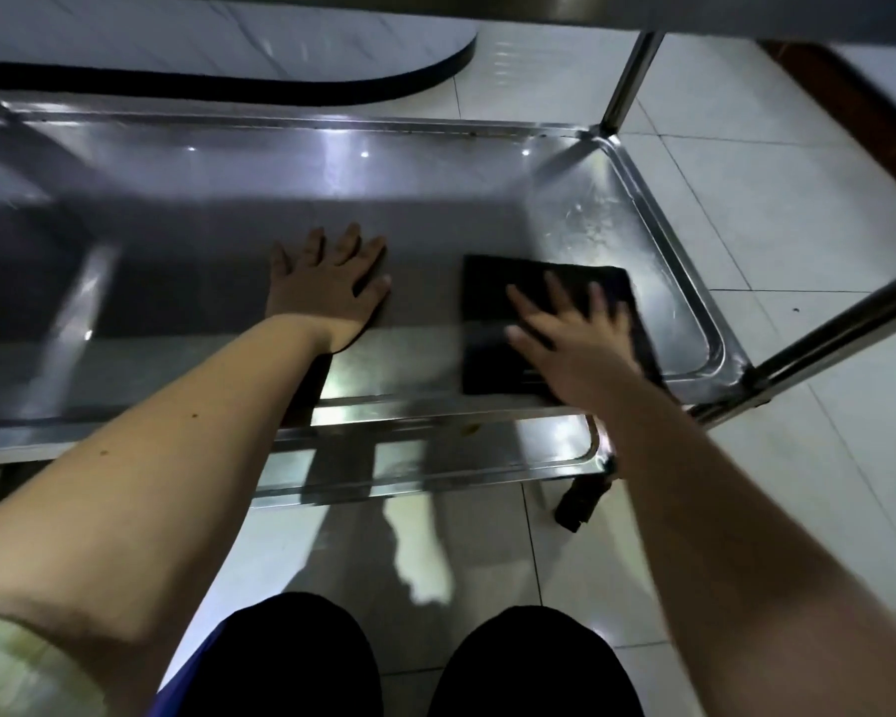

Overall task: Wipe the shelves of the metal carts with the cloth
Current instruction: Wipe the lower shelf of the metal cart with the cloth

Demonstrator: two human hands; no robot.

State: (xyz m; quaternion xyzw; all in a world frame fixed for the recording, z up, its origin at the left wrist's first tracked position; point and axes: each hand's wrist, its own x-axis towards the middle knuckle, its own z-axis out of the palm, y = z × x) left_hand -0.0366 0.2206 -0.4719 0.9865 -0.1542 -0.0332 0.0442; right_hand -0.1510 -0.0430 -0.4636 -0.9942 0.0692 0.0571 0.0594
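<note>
A shiny metal cart shelf [187, 199] with a raised rim fills the upper half of the view. A dark folded cloth [492, 349] lies flat on its right part. My right hand [565, 328] presses on the cloth with its fingers spread and straight. My left hand [327, 287] rests flat on the bare shelf to the left of the cloth, fingers spread. A lower shelf [435, 458] of the cart shows below the near rim.
Upright metal posts stand at the far right corner [632, 75] and the near right corner [823, 333] of the cart. A black caster wheel [583, 496] sits under the near right corner. White floor tiles [797, 225] surround the cart. My knees [291, 659] are at the bottom.
</note>
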